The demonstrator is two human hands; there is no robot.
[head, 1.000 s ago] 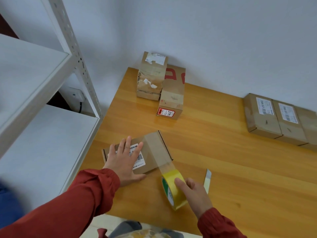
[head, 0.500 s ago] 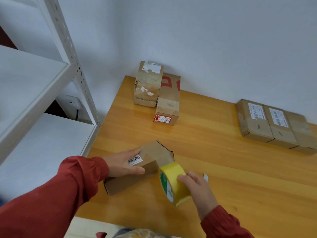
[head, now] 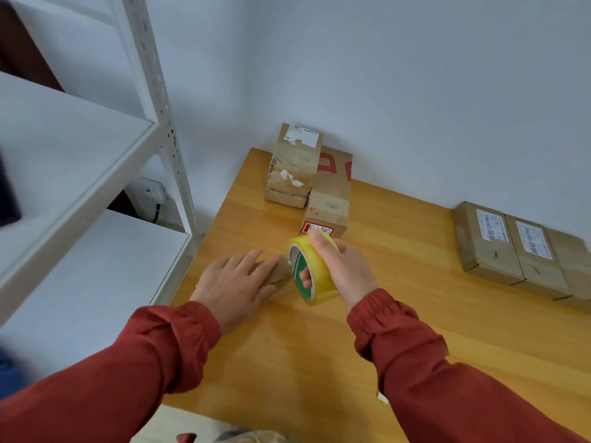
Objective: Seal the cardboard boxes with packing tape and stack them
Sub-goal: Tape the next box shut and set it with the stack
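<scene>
The left hand (head: 236, 284) lies flat, fingers straight and slightly spread, pressing on top of a small box (head: 279, 271) near the table's (head: 319, 346) left edge. The hand covers most of the box, so only its far right end shows, and whether its flaps are taped cannot be told. The right hand (head: 347, 270) grips a yellow tape roll (head: 319, 281), the thumb over the outer band and a finger curled through the core. The roll stands on edge just beside the box's right end, where it blocks the view of that end. Behind the roll, a box with red print (head: 332, 193) lies lengthwise toward the wall, its near end partly hidden by the roll and the thumb. A taller, crumpled box (head: 292, 166) with torn white labels stands touching its left side in the far corner. Well apart, along the right edge, a row of three flat boxes (head: 489, 244) sits side by side, two showing white labels. A white metal shelf (head: 64, 148) stands left of the table, and both sleeves are red.
</scene>
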